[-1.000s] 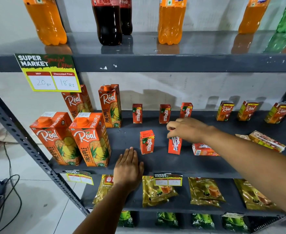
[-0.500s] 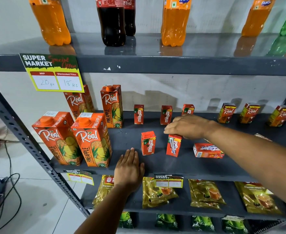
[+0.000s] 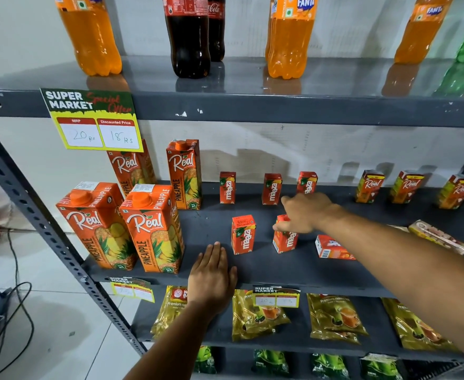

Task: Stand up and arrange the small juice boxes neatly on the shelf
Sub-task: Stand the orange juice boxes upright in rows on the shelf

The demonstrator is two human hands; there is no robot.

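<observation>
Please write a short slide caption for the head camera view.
Right hand steadies a small Maaza box on the shelf; left hand rests flat.

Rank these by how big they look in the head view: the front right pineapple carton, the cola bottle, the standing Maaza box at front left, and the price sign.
1. cola bottle, though its top is cut off
2. front right pineapple carton
3. price sign, close to the carton, so unsure
4. standing Maaza box

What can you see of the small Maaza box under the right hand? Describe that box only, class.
The small Maaza box is a red-orange carton, cardboard by its look, with white "maaza" lettering running up its front. It stands on the dark grey shelf, leaning a little, in the front row right of another upright Maaza box. The right hand covers its top, fingers touching its upper corner.
</observation>
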